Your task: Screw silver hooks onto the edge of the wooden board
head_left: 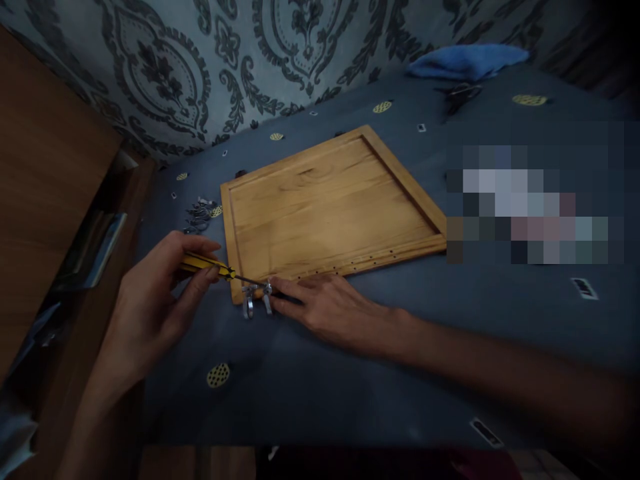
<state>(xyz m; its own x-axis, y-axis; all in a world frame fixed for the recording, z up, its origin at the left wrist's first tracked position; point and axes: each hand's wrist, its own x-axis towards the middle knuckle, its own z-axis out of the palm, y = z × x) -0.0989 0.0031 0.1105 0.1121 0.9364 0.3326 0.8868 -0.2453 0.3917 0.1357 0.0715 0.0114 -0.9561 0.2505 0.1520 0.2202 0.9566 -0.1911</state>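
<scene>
My left hand [167, 300] is closed around a screwdriver [206, 266] with a yellow and black handle. Its thin shaft runs right to a small silver metal hook [267, 293] at the near edge of a framed wooden panel [320, 200]. The fingertips of my right hand [327, 303] grip this hook against the frame, and the hand lies along that edge. Just left sits a second metal hook [249, 303]. Small dark holes dot the near edge further right. The screw under the screwdriver's tip is too small to make out.
A pile of loose metal hooks [201, 213] lies left of the panel on the dark blue cloth [320, 393]. Toward the back right are a blue cloth [467, 61] and a dark object [457, 97]. A wooden shelf unit [95, 287] borders the left; the right has a blurred-out patch.
</scene>
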